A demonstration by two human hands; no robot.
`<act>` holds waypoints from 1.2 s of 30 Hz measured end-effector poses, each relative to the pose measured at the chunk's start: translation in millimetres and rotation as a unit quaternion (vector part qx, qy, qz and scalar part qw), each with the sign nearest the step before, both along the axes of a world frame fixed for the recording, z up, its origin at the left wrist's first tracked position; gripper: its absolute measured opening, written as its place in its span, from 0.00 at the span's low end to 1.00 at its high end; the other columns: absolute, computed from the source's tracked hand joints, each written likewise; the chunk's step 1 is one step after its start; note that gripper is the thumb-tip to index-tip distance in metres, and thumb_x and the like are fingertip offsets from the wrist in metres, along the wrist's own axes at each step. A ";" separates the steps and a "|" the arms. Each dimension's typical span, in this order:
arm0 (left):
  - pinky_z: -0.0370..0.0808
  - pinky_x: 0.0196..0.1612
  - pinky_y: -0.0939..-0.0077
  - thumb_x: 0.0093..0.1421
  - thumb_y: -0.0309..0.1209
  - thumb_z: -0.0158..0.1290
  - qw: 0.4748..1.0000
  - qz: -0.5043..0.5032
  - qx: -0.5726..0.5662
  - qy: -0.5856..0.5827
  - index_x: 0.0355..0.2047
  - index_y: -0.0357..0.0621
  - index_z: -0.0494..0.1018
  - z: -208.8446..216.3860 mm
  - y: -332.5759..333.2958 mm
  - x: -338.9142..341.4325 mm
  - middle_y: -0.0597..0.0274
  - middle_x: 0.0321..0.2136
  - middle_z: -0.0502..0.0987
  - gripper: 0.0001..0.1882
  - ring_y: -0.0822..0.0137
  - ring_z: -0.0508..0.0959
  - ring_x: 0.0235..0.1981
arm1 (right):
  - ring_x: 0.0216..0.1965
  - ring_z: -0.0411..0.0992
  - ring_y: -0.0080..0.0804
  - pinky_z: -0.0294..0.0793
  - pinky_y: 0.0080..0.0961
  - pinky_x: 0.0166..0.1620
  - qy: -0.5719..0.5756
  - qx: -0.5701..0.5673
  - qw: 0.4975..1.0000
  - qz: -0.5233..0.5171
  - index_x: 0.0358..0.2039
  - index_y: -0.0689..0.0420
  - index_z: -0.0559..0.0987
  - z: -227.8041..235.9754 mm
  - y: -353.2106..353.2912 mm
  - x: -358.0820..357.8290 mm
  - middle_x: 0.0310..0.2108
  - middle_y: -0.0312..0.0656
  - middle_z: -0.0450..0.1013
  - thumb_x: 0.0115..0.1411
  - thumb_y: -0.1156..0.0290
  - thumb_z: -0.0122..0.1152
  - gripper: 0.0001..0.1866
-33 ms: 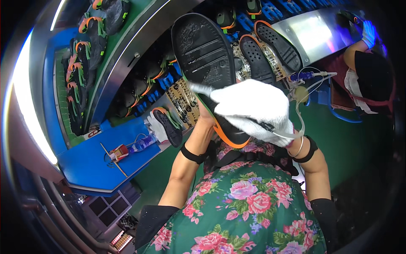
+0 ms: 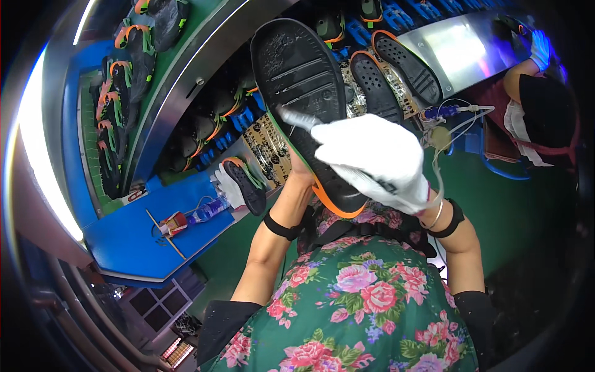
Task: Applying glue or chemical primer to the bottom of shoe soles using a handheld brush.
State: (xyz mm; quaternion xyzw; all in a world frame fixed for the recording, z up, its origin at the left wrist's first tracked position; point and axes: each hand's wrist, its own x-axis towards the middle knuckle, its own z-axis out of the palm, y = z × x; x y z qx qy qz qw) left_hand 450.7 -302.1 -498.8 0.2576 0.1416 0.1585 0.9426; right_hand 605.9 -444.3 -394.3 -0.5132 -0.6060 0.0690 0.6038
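Note:
A large black shoe sole (image 2: 297,71) with a green and orange rim is held up in front of me, its patterned inner face toward me. My left hand (image 2: 300,166) grips it from below at its left edge; most of the fingers are hidden behind it. In a white knitted glove, my right hand (image 2: 372,158) is closed around a slim tool with a pale, brush-like tip (image 2: 296,119). That tip lies over the sole's middle, near its left rim. Shiny wet-looking streaks show on the sole. A thin translucent tube (image 2: 439,170) hangs beside my right wrist.
Two black soles (image 2: 406,68) lie on a patterned, taped bench beyond. Shoes on blue racks (image 2: 232,118) fill the conveyor behind. At left, a blue table (image 2: 139,248) carries a bottle (image 2: 207,209) and a red cup. A co-worker's blue-gloved hand (image 2: 540,51) is at far right.
The tool's tip has shifted slightly along the sole, toward its left rim and a little upward, with my right hand turning slightly. The sole and my left hand stay nearly still.

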 end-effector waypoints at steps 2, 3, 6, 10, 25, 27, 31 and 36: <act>0.73 0.64 0.52 0.62 0.77 0.36 1.000 -0.020 -0.009 0.020 0.67 0.42 0.64 2.7 0.7 3.7 0.48 0.58 0.75 0.53 0.49 0.77 0.58 | 0.50 0.80 0.42 0.80 0.33 0.53 -0.017 -0.038 0.998 0.038 0.53 0.59 0.83 -1.7 -3.6 -6.1 0.51 0.47 0.81 0.63 0.75 0.64 0.18; 0.75 0.62 0.53 0.61 0.78 0.35 0.998 -0.041 -0.055 -0.009 0.66 0.41 0.64 4.4 1.4 6.1 0.47 0.56 0.75 0.54 0.49 0.78 0.57 | 0.52 0.79 0.41 0.79 0.32 0.54 -0.023 -0.055 0.996 0.060 0.56 0.59 0.81 -1.9 -5.3 -8.3 0.53 0.46 0.80 0.64 0.75 0.63 0.19; 0.80 0.56 0.57 0.59 0.80 0.34 0.979 -0.116 -0.019 -0.168 0.62 0.36 0.67 7.1 2.8 21.6 0.43 0.52 0.77 0.57 0.49 0.80 0.52 | 0.51 0.80 0.42 0.74 0.40 0.62 0.034 -0.062 0.995 0.072 0.48 0.55 0.86 -0.6 -10.5 -11.0 0.50 0.45 0.82 0.61 0.76 0.66 0.14; 0.79 0.56 0.54 0.53 0.85 0.34 0.988 -0.025 -0.089 -0.123 0.63 0.36 0.66 22.7 5.4 21.5 0.42 0.51 0.77 0.63 0.48 0.80 0.52 | 0.46 0.82 0.42 0.79 0.38 0.56 0.029 -0.025 0.999 -0.024 0.47 0.57 0.86 0.0 -13.7 -7.1 0.46 0.45 0.84 0.57 0.78 0.69 0.15; 0.74 0.58 0.53 0.61 0.62 0.56 0.992 -0.055 -0.031 -0.105 0.52 0.35 0.68 58.7 -1.5 29.7 0.48 0.41 0.77 0.39 0.49 0.78 0.48 | 0.46 0.82 0.39 0.80 0.33 0.50 -0.007 -0.013 1.000 0.023 0.52 0.54 0.85 -7.0 -30.4 -18.3 0.47 0.41 0.83 0.57 0.75 0.72 0.20; 0.76 0.58 0.53 0.59 0.68 0.51 0.989 -0.055 0.007 -0.140 0.53 0.35 0.69 55.9 2.1 34.0 0.48 0.42 0.78 0.44 0.48 0.78 0.50 | 0.46 0.82 0.39 0.80 0.32 0.50 0.007 -0.038 0.998 0.047 0.52 0.55 0.85 -8.5 -33.4 -15.9 0.48 0.41 0.83 0.56 0.76 0.71 0.20; 0.76 0.58 0.54 0.62 0.60 0.57 0.991 -0.041 0.043 -0.116 0.52 0.36 0.69 55.9 7.2 31.4 0.50 0.42 0.77 0.37 0.48 0.77 0.51 | 0.47 0.81 0.40 0.80 0.32 0.49 0.095 -0.025 0.995 0.027 0.51 0.53 0.85 -8.6 -34.0 -13.8 0.50 0.42 0.82 0.57 0.77 0.69 0.20; 0.77 0.59 0.51 0.54 0.76 0.50 0.988 -0.037 0.008 -0.147 0.55 0.34 0.68 57.7 10.1 34.5 0.47 0.43 0.78 0.53 0.46 0.78 0.53 | 0.44 0.83 0.41 0.82 0.33 0.46 0.039 -0.021 0.999 0.030 0.44 0.56 0.87 0.7 -34.2 -15.2 0.45 0.45 0.84 0.52 0.80 0.72 0.17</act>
